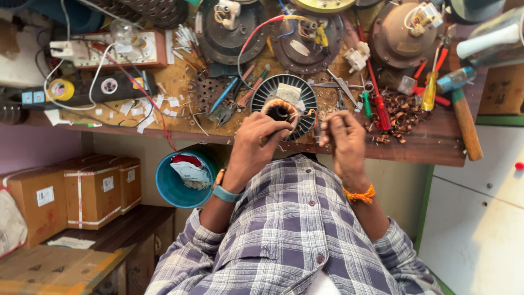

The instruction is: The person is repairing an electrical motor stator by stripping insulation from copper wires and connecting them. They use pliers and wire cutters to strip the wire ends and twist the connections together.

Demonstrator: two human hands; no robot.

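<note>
A cluttered wooden workbench [180, 82] fills the top of the view, seen from above by a person in a plaid shirt [289, 229] whose arms reach up toward it.

The left hand [256, 143], with a blue band on its wrist, is curled closed around the near side of a small motor part: a ring of copper wire coils [279, 111] seated in a round black finned housing [297, 93] at the bench's front edge. The right hand [343, 135], wearing an orange thread bracelet [359, 193], is just beside it, fingers bunched together as if pinching something thin; what it pinches is too fine to make out.

Directly beyond the hands lie pliers [232, 106] and scissors [343, 87]. Past the right hand are a red-handled screwdriver [380, 106], a pile of copper scraps [401, 112], a yellow screwdriver [430, 90] and a wooden-handled hammer [464, 117]. Farther back, three round motor casings [229, 27] with loose wires crowd the bench. Beyond the left hand sit a switchboard with a bulb [117, 46], a roll of yellow tape [61, 89] and scattered paper bits.

Below the bench, beside the left forearm, hangs a blue bucket [169, 186] holding a packet. Cardboard boxes [90, 191] stand on a low shelf farther out.
</note>
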